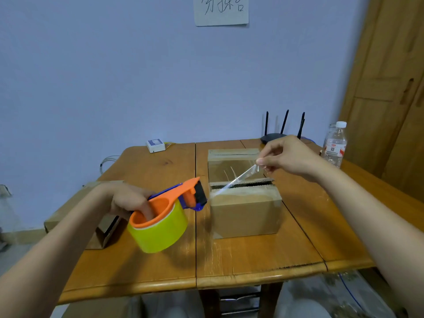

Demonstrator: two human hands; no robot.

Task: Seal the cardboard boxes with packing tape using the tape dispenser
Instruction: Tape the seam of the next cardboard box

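A cardboard box (245, 212) stands in the middle of the wooden table (252, 260), its top flaps closed with a dark gap between them. My left hand (128, 199) grips the orange tape dispenser (174, 198), which carries a yellow-green roll of tape (160, 230), held just left of the box. A clear strip of tape (238, 179) runs from the dispenser's mouth up and right over the box top. My right hand (284, 157) pinches the strip's free end above the box's far right side.
Another cardboard box (75, 212) lies at the table's left edge, under my left forearm. At the back of the table are a black router (275, 136), a clear water bottle (333, 145) and a small white device (156, 145). A wooden door (390, 76) stands on the right.
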